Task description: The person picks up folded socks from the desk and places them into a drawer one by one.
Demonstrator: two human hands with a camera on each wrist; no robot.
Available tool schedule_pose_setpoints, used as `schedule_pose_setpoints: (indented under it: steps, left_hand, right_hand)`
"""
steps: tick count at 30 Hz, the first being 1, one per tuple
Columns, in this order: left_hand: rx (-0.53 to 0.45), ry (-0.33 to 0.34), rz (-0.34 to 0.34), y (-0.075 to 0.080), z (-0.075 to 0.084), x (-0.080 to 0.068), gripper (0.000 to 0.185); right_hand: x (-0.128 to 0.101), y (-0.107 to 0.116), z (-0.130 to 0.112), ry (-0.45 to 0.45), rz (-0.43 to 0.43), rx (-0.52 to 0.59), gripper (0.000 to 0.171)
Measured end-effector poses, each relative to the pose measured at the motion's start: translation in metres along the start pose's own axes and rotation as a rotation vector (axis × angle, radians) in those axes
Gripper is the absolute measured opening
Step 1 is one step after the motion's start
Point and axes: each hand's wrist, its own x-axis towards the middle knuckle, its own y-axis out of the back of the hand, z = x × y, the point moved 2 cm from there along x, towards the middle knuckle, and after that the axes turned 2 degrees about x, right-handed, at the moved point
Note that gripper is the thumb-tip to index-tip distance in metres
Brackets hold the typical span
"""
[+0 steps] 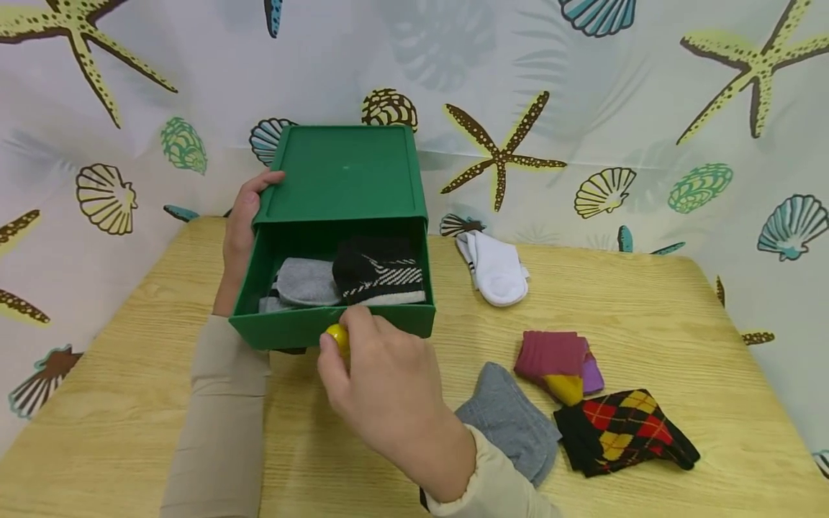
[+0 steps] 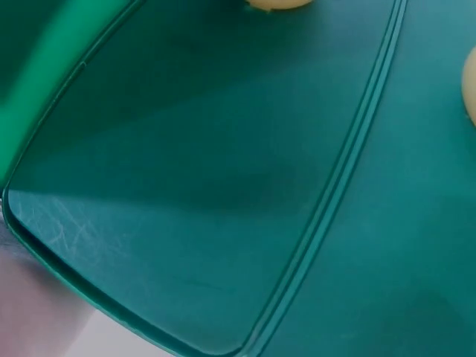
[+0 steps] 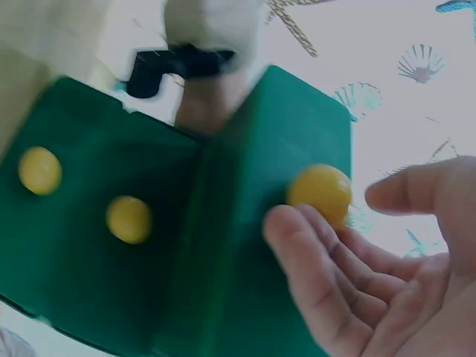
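A green box stands on the table with its drawer pulled out toward me. A folded grey sock bundle and a black patterned sock bundle lie inside the drawer. My right hand is at the yellow knob on the drawer front; in the right wrist view its fingers touch the knob while the thumb stands apart from it. Along the box's left side rests my left hand, a fingertip on the top edge. The remaining left fingers are hidden behind the box.
To the right of the box lie white socks, maroon socks with yellow and purple parts, grey socks and argyle socks. A patterned cloth hangs behind the wooden table. Yellow round feet show under the box.
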Motion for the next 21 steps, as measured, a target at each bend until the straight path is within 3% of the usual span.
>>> schedule_pose_setpoints:
  steps: [6, 14, 18, 21]
  left_hand:
    - [0.014, -0.015, 0.001, -0.002, -0.001, 0.001, 0.038]
    - [0.008, -0.008, 0.017, 0.000, -0.003, 0.000, 0.036]
    - [0.018, -0.012, 0.016, 0.001, -0.004, 0.000, 0.036]
    - [0.016, -0.012, 0.019, 0.000, -0.005, 0.000, 0.037]
  right_hand:
    - [-0.013, -0.021, 0.016, -0.143, 0.011, 0.234, 0.027]
    - [-0.024, -0.059, 0.022, -0.219, 0.176, 0.545, 0.049]
    - [-0.020, -0.063, 0.026, -0.174, 0.249, 0.583, 0.048]
    - [-0.013, -0.062, 0.032, -0.128, 0.296, 0.532, 0.044]
